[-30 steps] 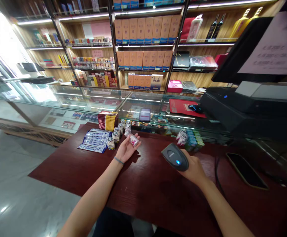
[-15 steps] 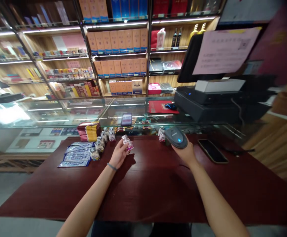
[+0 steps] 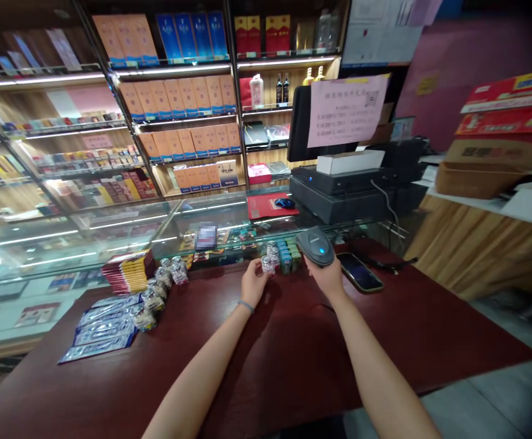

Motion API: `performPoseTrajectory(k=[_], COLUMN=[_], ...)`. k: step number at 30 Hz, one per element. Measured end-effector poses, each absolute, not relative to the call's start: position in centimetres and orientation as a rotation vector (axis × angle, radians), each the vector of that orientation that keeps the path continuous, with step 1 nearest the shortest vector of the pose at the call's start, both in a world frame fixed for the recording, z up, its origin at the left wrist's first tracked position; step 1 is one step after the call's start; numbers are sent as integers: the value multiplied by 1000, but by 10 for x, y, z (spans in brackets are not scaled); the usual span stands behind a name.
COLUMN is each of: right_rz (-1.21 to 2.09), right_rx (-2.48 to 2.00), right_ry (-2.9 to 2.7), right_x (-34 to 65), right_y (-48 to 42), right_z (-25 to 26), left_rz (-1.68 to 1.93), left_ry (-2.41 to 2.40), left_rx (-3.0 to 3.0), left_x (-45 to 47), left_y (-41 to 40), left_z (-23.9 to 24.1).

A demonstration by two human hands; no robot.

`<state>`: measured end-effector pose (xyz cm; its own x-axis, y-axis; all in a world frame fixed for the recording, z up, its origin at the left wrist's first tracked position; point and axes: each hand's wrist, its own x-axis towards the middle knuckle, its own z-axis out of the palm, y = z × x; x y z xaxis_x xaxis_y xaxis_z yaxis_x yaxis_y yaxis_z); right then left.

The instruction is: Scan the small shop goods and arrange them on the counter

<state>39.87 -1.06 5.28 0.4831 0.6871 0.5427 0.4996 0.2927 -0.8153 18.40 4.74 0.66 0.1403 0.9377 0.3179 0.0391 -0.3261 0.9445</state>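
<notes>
My left hand (image 3: 254, 283) is closed on a small clear jar (image 3: 266, 264) with a pink label, holding it upright on the dark red table (image 3: 293, 353) beside a group of similar jars and green-capped ones (image 3: 287, 257). My right hand (image 3: 326, 275) grips a black barcode scanner (image 3: 315, 246) with a blue light, just right of that group. A wristband sits on my left wrist.
A row of small jars (image 3: 163, 282), blue packets (image 3: 104, 326) and a stack of red-and-yellow packs (image 3: 129, 271) lie at the left. A phone (image 3: 360, 272) lies right of the scanner. Behind are a glass counter (image 3: 110, 231), a register with monitor (image 3: 339, 177) and stocked shelves.
My left hand has carried the pink-labelled jar rightward from the middle of the table to the group of jars near the scanner. The view has swung right.
</notes>
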Motion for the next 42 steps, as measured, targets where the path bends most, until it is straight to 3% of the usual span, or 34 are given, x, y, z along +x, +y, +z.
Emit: performPoseTrajectory(k=[12, 30, 42], right_rz=[172, 136, 242], right_rx=[-1323, -1315, -1272], right_ry=[-1163, -1194, -1355], right_x=[401, 395, 359], right_y=[-10, -12, -14], right_z=[49, 50, 43], left_rz=[1338, 1385, 1745], left_ry=[996, 933, 1289], left_rx=[1650, 1577, 1498], left_x=[214, 210, 63], left_y=[64, 55, 36], left_z=[-20, -17, 0])
